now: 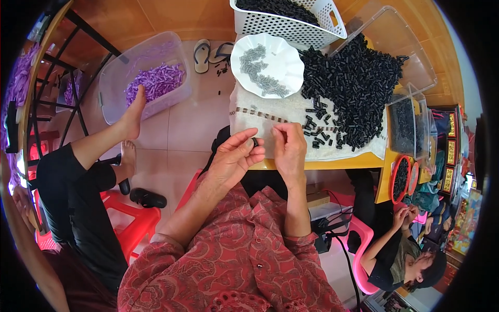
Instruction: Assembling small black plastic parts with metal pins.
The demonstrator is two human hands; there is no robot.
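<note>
My left hand (236, 158) pinches a small black cylindrical piece (254, 142) between thumb and fingers, just off the table's near edge. Close by on the right, my right hand (291, 148) has its thumb and fingertips pressed together; anything between them is too small to make out. Ahead of both hands lies a pale cloth (249, 117) with a brown striped band. A white scalloped plate (288, 54) on it holds many small clear grey pieces (253, 66). To the right spreads a large heap of short black cylindrical pieces (358, 93), with several scattered toward me.
A white perforated basket (280, 23) of black pieces stands behind the plate. Clear plastic boxes (416, 122) and a red-rimmed round tray (399, 179) sit right. On the floor left is a clear tub (112, 99) of purple pieces. Other people sit on both sides.
</note>
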